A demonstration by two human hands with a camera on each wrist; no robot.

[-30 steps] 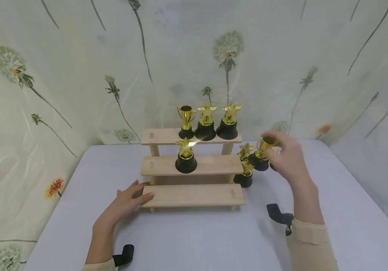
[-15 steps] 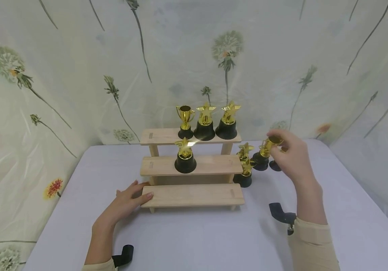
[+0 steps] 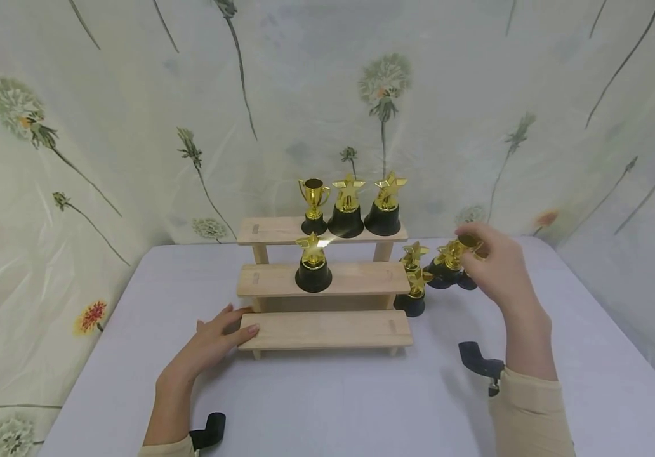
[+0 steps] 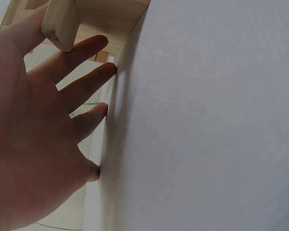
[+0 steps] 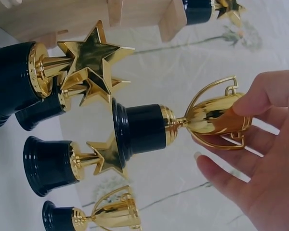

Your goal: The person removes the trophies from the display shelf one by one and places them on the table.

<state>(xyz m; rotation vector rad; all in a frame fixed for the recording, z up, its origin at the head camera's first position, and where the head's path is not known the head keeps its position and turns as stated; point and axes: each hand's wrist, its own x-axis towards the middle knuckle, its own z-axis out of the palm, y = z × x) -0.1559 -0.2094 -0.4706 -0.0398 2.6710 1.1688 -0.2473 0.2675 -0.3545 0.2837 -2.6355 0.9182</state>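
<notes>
My right hand (image 3: 496, 263) pinches a gold trophy cup (image 5: 212, 115) by its bowl, between thumb and fingers. Its black base (image 5: 142, 127) is higher than those of the trophies around it. Close by stand star trophies (image 5: 50, 166) and a second trophy cup (image 5: 118, 214), right of a three-step wooden stand (image 3: 327, 330). My left hand (image 3: 213, 343) touches the left end of the lowest step, thumb over the plank. In the left wrist view its other fingers (image 4: 89, 86) are straight and spread beside and below the plank end.
The stand's top step (image 3: 278, 230) bears a trophy cup (image 3: 314, 200) and two star trophies (image 3: 384, 206). Another star trophy (image 3: 313, 270) stands on the middle step. A curtain with dandelion prints (image 3: 327, 82) hangs behind the white table (image 3: 327, 406).
My right hand has shifted a little to the right with the trophy cup, away from the stand. My left hand has stayed at the lowest step.
</notes>
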